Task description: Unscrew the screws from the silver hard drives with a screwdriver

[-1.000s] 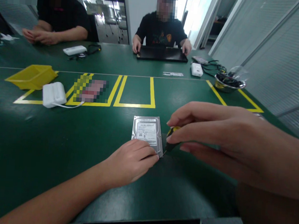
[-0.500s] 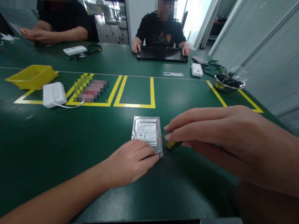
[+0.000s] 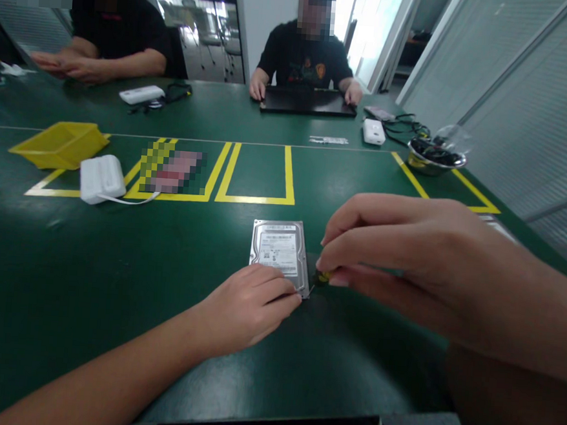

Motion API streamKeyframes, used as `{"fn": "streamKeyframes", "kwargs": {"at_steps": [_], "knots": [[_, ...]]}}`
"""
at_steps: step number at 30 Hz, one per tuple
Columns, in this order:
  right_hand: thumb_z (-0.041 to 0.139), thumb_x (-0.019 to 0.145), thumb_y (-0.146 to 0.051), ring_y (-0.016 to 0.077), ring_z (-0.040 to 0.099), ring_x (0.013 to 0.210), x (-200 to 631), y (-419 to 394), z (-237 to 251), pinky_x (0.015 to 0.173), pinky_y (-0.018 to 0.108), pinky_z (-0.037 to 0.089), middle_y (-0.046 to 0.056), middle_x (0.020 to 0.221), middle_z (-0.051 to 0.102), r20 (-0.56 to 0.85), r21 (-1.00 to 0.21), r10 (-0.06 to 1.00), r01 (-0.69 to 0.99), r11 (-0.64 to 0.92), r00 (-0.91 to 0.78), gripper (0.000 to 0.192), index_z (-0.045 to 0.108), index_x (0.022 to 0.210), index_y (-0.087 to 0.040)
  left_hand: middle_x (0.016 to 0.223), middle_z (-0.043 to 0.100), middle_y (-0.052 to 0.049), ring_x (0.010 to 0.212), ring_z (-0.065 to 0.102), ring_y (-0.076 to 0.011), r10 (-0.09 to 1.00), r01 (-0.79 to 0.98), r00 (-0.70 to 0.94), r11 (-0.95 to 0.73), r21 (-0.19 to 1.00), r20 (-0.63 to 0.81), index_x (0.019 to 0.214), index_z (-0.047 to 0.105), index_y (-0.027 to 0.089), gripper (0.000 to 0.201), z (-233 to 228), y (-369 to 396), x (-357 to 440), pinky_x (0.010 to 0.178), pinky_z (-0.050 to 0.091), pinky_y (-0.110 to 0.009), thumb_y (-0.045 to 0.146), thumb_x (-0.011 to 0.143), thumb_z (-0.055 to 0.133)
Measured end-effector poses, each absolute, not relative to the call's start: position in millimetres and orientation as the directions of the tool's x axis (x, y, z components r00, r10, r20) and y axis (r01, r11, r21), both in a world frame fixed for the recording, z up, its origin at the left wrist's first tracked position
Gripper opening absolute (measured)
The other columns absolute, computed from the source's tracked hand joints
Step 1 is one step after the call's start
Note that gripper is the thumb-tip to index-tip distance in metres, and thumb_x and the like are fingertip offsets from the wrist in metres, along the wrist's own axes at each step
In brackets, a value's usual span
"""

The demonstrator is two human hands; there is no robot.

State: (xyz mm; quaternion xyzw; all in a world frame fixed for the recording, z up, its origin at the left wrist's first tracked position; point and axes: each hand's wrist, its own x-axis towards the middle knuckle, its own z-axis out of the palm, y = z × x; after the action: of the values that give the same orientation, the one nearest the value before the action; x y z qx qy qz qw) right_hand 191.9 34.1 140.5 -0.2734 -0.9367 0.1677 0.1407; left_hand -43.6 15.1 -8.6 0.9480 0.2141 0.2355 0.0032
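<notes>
A silver hard drive (image 3: 279, 248) with a white label lies flat on the green table (image 3: 89, 276). My left hand (image 3: 245, 307) rests on its near edge, fingertips pressing the near right corner. My right hand (image 3: 406, 260) is closed around a small screwdriver (image 3: 321, 278) with a black and yellow handle. The screwdriver's tip sits at the drive's near right corner, just beside my left fingertips. Most of the handle is hidden under my right fingers.
A yellow bin (image 3: 59, 145) and a white box (image 3: 102, 178) with a cable sit at left, amid yellow tape outlines (image 3: 255, 199). A metal bowl (image 3: 435, 160) stands far right. Two people sit across the table, one at a black laptop (image 3: 308, 103).
My right fingers have shifted around the screwdriver handle, covering more of its yellow part. The left hand and the drive have stayed put.
</notes>
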Motion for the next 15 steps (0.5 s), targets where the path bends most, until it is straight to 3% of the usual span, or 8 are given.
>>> {"fn": "streamKeyframes", "kwargs": {"at_steps": [5, 15], "knots": [[0.055, 0.094, -0.024, 0.0121, 0.061, 0.083, 193.5, 34.7, 141.5, 0.072, 0.023, 0.044, 0.002, 0.099, 0.069, 0.198, -0.364, 0.551, 0.461, 0.809, -0.811, 0.016, 0.067, 0.104, -0.020, 0.104, 0.070, -0.010, 0.098, 0.064, -0.0232, 0.416, 0.407, 0.806, -0.906, 0.116, 0.421, 0.115, 0.066, 0.014, 0.024, -9.8, 14.9, -44.0, 0.085, 0.057, -0.040, 0.018, 0.093, 0.056], [0.049, 0.093, -0.015, 0.0116, 0.060, 0.086, 195.0, 34.9, 144.2, 0.072, 0.021, 0.044, 0.005, 0.111, 0.065, 0.143, -0.400, 0.549, 0.459, 0.793, -0.824, 0.022, 0.069, 0.098, -0.019, 0.103, 0.070, -0.010, 0.097, 0.065, -0.0228, 0.420, 0.411, 0.798, -0.904, 0.120, 0.433, 0.113, 0.067, 0.015, 0.023, -7.1, 14.9, -43.7, 0.084, 0.057, -0.040, 0.017, 0.093, 0.056]]}}
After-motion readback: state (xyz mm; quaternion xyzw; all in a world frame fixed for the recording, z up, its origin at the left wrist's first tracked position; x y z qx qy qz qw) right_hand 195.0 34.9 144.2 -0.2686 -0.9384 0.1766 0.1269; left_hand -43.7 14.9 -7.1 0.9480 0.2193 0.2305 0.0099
